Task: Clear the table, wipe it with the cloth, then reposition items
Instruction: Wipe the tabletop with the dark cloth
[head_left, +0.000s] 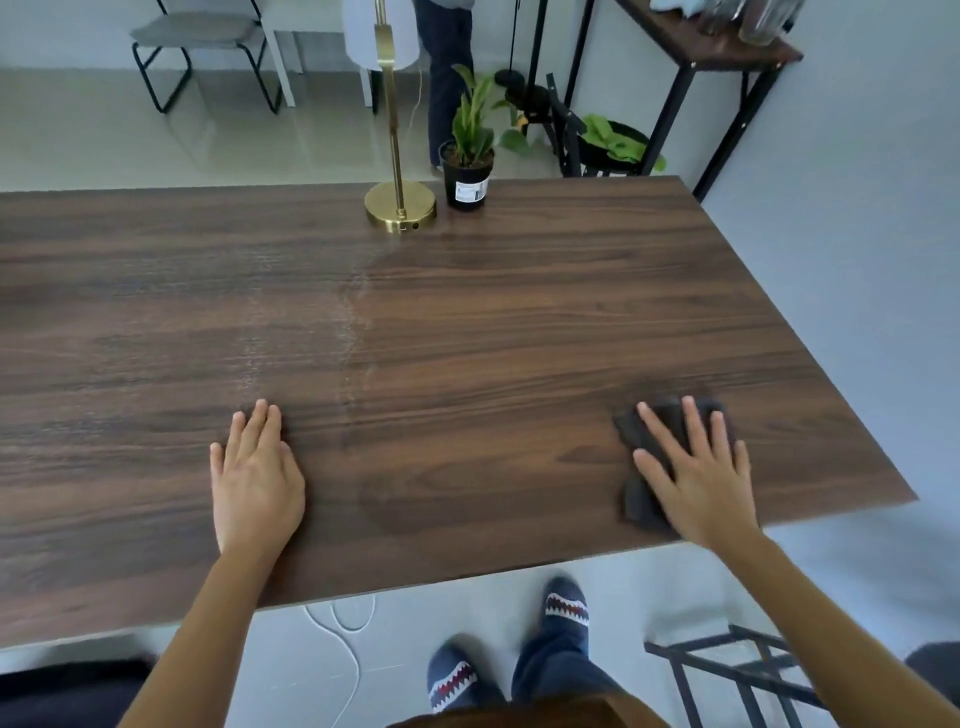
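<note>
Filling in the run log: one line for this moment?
phase: wiping | right hand flat on cloth | left hand flat on table | lamp, plant at far edge

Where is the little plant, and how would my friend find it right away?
Start at the big dark brown wooden table and look to its far edge, near the middle. Two things stand there side by side: a shiny gold lamp with a round base, and just right of it the small black plastic pot with long green leaves. Only the pot has leaves and a white label.
</note>
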